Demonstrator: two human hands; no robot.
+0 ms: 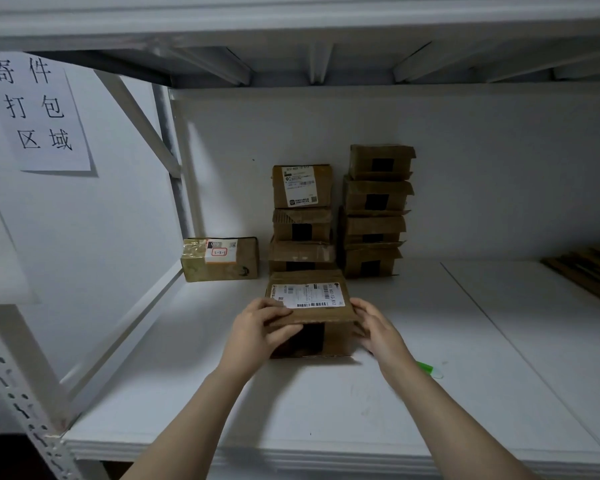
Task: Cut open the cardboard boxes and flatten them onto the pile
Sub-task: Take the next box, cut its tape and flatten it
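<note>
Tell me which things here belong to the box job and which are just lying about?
Job: held box, left stack, right stack, taped box, flattened cardboard pile, green tool, perhaps the cutter.
Lying about: paper sign on the wall.

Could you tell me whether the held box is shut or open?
Shut: the box has its top lying flat, dark tape on its front.

Left hand (257, 329), right hand (378, 329) hold box (321, 315) on shelf (326, 410).
</note>
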